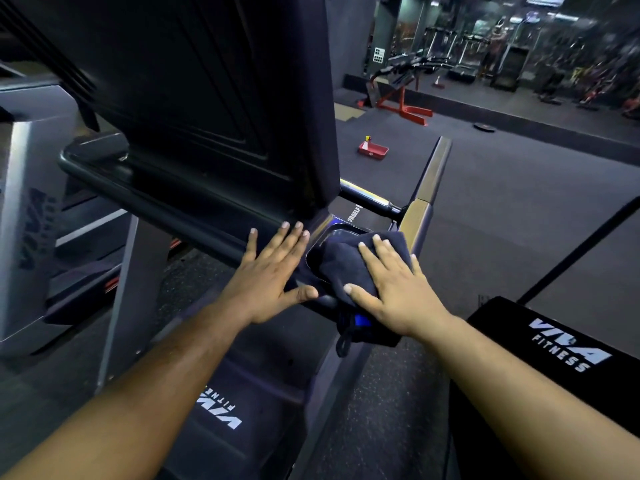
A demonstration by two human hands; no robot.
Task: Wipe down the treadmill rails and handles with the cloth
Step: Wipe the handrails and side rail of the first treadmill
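A dark cloth lies over the right corner of the treadmill console, partly in a shallow tray. My right hand presses flat on the cloth with straight fingers. My left hand rests flat on the console edge just left of the cloth, fingers spread, thumb near the cloth. The big dark console back panel rises above both hands. A chrome handle bar runs behind the tray to the grey upright rail.
A second treadmill's grey upright stands close on the left. A black padded block with white lettering sits at the lower right. On the gym floor beyond lie a red tray, a red bench frame and a weight plate.
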